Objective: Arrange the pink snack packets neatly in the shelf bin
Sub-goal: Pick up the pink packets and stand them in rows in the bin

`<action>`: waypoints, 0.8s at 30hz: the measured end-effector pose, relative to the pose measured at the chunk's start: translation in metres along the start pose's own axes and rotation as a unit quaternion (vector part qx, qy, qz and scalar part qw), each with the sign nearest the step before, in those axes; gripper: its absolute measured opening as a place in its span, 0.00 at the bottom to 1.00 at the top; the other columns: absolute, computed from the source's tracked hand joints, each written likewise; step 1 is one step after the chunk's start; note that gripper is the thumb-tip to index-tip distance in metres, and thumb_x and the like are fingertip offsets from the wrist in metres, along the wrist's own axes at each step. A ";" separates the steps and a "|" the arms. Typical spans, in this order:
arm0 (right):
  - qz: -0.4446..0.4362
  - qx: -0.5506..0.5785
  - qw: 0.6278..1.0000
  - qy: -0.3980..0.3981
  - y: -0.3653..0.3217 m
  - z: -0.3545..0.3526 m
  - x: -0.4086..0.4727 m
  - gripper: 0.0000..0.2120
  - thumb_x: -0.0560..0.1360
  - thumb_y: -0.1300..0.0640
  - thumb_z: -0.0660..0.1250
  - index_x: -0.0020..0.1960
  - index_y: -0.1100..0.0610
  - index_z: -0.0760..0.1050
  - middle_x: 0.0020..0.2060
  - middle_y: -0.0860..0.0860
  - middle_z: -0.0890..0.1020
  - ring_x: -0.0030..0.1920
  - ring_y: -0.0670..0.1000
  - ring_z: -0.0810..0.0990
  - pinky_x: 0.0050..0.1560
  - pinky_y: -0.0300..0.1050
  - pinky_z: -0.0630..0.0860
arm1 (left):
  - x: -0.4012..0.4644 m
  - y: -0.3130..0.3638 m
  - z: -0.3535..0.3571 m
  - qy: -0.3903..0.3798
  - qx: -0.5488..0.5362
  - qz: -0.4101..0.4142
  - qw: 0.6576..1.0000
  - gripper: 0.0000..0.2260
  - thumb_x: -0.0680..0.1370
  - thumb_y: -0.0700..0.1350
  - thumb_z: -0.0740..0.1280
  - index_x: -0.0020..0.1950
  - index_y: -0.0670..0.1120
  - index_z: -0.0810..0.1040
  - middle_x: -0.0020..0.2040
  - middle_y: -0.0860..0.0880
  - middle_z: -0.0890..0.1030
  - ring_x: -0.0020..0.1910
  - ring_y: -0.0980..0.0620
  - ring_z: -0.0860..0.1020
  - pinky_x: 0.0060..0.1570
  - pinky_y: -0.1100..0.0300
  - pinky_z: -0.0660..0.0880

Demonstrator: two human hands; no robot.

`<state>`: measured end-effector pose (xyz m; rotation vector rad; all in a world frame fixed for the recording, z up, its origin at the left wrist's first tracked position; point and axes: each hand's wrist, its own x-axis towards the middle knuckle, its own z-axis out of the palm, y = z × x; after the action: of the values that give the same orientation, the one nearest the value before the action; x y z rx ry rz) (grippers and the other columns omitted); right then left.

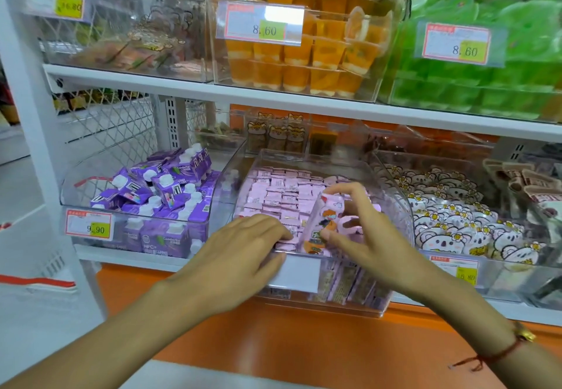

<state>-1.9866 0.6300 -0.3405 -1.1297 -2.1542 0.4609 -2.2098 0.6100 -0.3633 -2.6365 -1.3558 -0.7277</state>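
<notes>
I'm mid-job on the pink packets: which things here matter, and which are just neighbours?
Part of the job:
- pink packets
- clear bin holding them
- packet held by right hand
- left hand on the front row

Just nearby:
- purple cartons
- koala packets
- orange jelly cups
- green packs

On the white metal shelf unit [273, 97], prices are printed on red-bordered white tags with yellow patches. "8.60" is read on the tag [260, 24] fixed to the clear bin of orange jelly cups [304, 63] on the upper shelf, and again on the tag [456, 43] of the green jelly bin [501, 84] to its right. "9.90" is shown on the tag [89, 225] below, on the bin of purple drink cartons [158, 191]. Other tags and packet print are too blurred to be read.
</notes>
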 end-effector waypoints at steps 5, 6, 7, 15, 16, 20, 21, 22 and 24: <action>-0.054 -0.158 0.986 -0.015 0.006 0.014 -0.003 0.14 0.77 0.46 0.64 0.62 0.44 0.73 0.54 0.41 0.74 0.46 0.35 0.67 0.44 0.35 0.64 | -0.001 -0.001 0.001 0.004 0.002 -0.006 1.000 0.15 0.81 0.54 0.56 0.67 0.56 0.70 0.64 0.61 0.70 0.64 0.61 0.65 0.59 0.68 0.62; -0.050 -0.158 0.986 -0.026 0.007 0.017 -0.003 0.14 0.78 0.47 0.62 0.62 0.44 0.74 0.53 0.41 0.75 0.44 0.35 0.66 0.44 0.35 0.62 | -0.002 -0.001 0.001 0.005 0.002 -0.009 1.000 0.16 0.81 0.55 0.56 0.68 0.56 0.69 0.65 0.61 0.69 0.65 0.61 0.64 0.59 0.68 0.62; -0.051 -0.160 0.985 -0.035 0.007 0.018 -0.002 0.13 0.78 0.47 0.62 0.62 0.44 0.75 0.53 0.41 0.76 0.44 0.36 0.65 0.45 0.35 0.61 | -0.002 -0.001 0.002 0.003 0.004 -0.011 1.000 0.17 0.80 0.56 0.56 0.69 0.57 0.68 0.67 0.61 0.67 0.66 0.61 0.63 0.60 0.67 0.63; -0.050 -0.206 0.974 -0.083 0.015 0.010 -0.011 0.28 0.71 0.37 0.66 0.69 0.36 0.64 0.54 0.40 0.67 0.54 0.43 0.62 0.54 0.38 0.65 | -0.004 -0.001 0.006 -0.005 0.017 0.002 1.000 0.17 0.79 0.60 0.57 0.66 0.57 0.66 0.61 0.61 0.69 0.61 0.59 0.65 0.54 0.69 0.59; -0.052 -0.205 0.974 -0.079 0.015 0.012 -0.011 0.28 0.72 0.37 0.66 0.70 0.36 0.64 0.53 0.41 0.67 0.54 0.44 0.62 0.55 0.39 0.65 | -0.004 -0.002 0.005 -0.004 0.018 0.001 1.000 0.17 0.79 0.59 0.57 0.66 0.57 0.66 0.60 0.60 0.69 0.61 0.59 0.66 0.52 0.69 0.58; -0.061 -0.193 0.976 -0.087 0.010 0.020 -0.007 0.28 0.72 0.39 0.66 0.71 0.37 0.63 0.52 0.41 0.67 0.52 0.44 0.62 0.53 0.38 0.64 | -0.006 -0.003 0.004 0.005 0.006 -0.016 1.000 0.17 0.79 0.59 0.58 0.66 0.58 0.66 0.61 0.62 0.69 0.61 0.62 0.65 0.53 0.71 0.57; -0.055 -0.167 0.980 -0.089 0.009 0.018 -0.005 0.28 0.73 0.40 0.66 0.70 0.38 0.64 0.51 0.41 0.67 0.52 0.42 0.63 0.53 0.36 0.63 | -0.007 -0.003 0.004 0.008 0.001 -0.023 1.000 0.17 0.78 0.59 0.58 0.66 0.59 0.65 0.62 0.63 0.68 0.62 0.63 0.64 0.54 0.72 0.58; -0.042 -0.129 0.987 -0.086 0.008 0.016 -0.004 0.26 0.73 0.41 0.67 0.70 0.39 0.65 0.49 0.40 0.69 0.51 0.41 0.64 0.52 0.34 0.63 | -0.008 -0.002 0.005 0.014 -0.006 -0.031 0.999 0.18 0.78 0.59 0.59 0.67 0.59 0.64 0.63 0.64 0.68 0.63 0.63 0.64 0.57 0.73 0.58; -0.007 -0.065 0.996 -0.057 0.006 0.006 -0.001 0.22 0.74 0.44 0.67 0.67 0.42 0.69 0.49 0.39 0.73 0.52 0.37 0.68 0.53 0.32 0.65 | -0.007 0.004 0.005 0.025 -0.012 -0.038 0.999 0.22 0.77 0.57 0.60 0.70 0.58 0.62 0.68 0.64 0.64 0.67 0.64 0.60 0.62 0.74 0.54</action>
<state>-1.9869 0.6330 -0.3489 -1.1836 -2.3172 0.3919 -2.2083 0.6036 -0.3708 -2.5799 -1.4492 -0.8183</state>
